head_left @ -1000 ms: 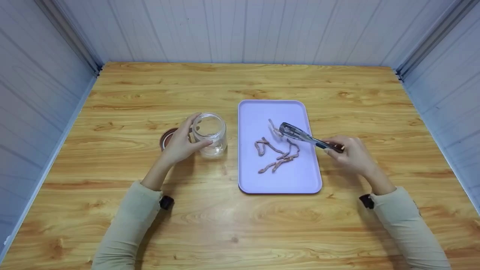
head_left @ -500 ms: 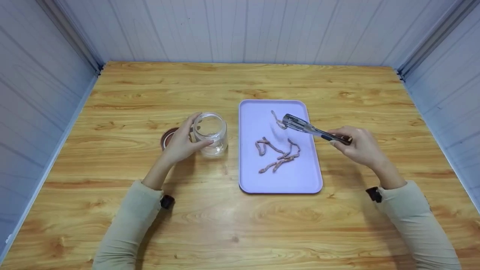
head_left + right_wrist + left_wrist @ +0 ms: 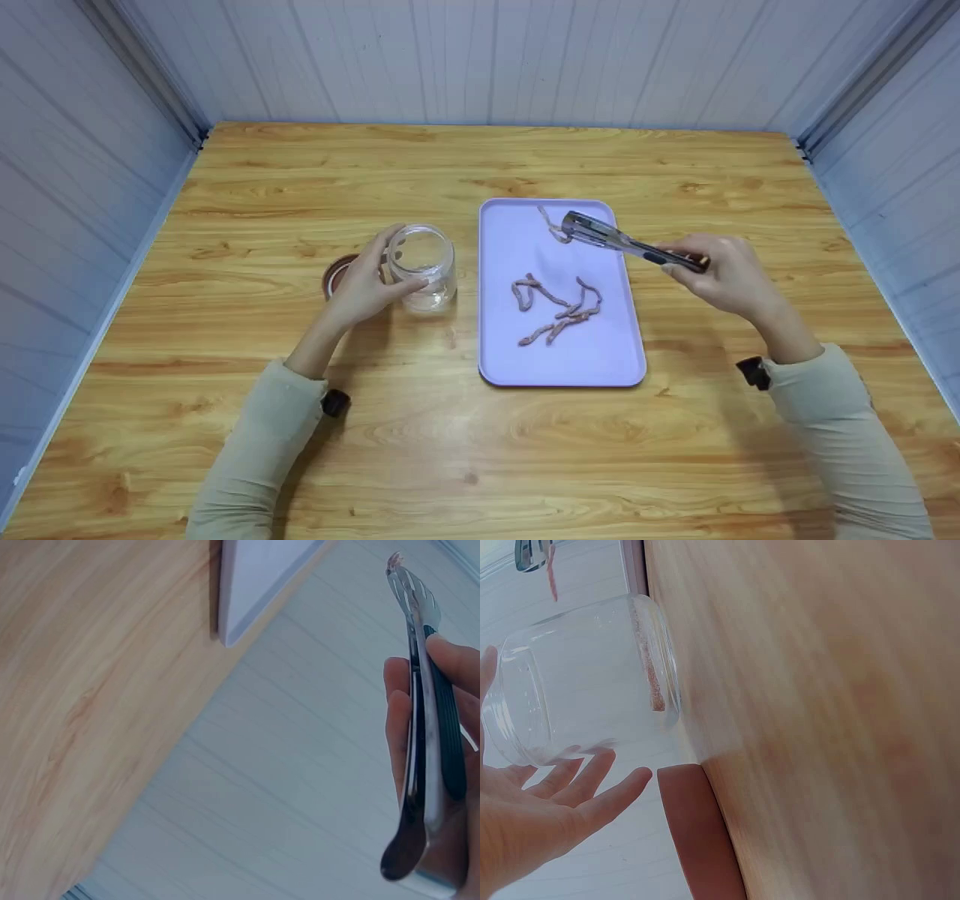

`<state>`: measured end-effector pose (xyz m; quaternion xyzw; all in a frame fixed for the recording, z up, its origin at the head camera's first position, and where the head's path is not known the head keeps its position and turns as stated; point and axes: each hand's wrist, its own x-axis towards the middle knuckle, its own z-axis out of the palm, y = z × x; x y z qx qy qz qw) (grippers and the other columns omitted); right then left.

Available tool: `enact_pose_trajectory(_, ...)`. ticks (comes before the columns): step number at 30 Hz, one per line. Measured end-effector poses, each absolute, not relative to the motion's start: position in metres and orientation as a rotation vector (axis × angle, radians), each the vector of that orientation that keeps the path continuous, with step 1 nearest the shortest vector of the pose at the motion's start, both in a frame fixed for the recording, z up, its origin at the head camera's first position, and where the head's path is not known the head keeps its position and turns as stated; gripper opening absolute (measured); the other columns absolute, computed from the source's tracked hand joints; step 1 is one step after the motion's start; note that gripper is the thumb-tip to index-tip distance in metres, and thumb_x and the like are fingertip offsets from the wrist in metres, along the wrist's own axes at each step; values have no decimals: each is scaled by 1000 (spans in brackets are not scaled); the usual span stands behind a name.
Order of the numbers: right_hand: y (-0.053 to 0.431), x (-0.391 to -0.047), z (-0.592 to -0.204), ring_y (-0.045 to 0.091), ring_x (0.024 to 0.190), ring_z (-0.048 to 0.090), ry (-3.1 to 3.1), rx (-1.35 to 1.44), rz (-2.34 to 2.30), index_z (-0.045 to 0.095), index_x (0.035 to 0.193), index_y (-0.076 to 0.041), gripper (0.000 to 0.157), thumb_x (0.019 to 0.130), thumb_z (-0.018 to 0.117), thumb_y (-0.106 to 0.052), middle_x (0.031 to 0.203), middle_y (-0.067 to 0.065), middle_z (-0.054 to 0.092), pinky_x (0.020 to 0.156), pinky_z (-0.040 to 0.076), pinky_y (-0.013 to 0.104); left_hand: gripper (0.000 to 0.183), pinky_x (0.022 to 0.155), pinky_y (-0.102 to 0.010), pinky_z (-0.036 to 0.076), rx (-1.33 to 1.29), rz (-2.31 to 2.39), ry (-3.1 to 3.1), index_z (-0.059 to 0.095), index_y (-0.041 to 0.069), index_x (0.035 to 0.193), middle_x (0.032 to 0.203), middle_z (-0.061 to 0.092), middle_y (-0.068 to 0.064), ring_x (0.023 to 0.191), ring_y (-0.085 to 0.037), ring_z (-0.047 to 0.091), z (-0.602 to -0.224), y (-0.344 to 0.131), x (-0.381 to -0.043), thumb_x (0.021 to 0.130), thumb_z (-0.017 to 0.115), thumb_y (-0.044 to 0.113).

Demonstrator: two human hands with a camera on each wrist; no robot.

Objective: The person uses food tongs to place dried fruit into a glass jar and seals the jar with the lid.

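Note:
A clear open jar (image 3: 427, 274) stands upright on the table, left of a lilac tray (image 3: 502, 367). My left hand (image 3: 367, 289) holds it, thumb in front and fingers behind. Metal tongs (image 3: 607, 238) with dark grips are in my right hand (image 3: 724, 274), raised above the tray's far part. From their tips hangs a thin brown strip (image 3: 551, 225), also visible as a reddish strip (image 3: 552, 574) in the left wrist view. Several twisted brown strips (image 3: 562, 315) lie on the tray. Near the jar's base a reddish piece (image 3: 656, 690) shows through the glass; whether it is inside, I cannot tell.
Partly behind my left hand lies a brown lid (image 3: 334, 274) on the table; its side (image 3: 701, 832) shows in the left wrist view. Pale panel walls (image 3: 465, 60) close off the wooden table (image 3: 465, 442) at the back and both sides.
My right hand has lifted the tongs and the brown strip up and away toward the tray's far end, and slightly right. My left hand and the jar have stayed in place.

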<state>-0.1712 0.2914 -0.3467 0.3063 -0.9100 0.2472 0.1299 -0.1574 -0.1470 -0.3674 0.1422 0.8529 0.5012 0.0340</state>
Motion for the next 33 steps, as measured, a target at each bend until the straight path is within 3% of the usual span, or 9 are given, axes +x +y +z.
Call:
enact_pose_trajectory(21,268,-176,-324,7,51,46,-2631,1006,748,67,101,-6,22,79,64,-5,78,-1,62,44,38,19,75,92,-50,30,450,1559,2630,26,0,136,132,30,-22,115,-42,34,-369,-147,-158,77,69,16)
enact_pose_trajectory(33,240,-184,-321,7,49,42,-2535,1117,833,68,99,-9,21,79,65,-6,72,-5,59,43,33,19,74,93,-50,29,482,1555,2636,26,-1,135,130,34,-23,115,-42,33,-368,-147,-158,77,69,18)
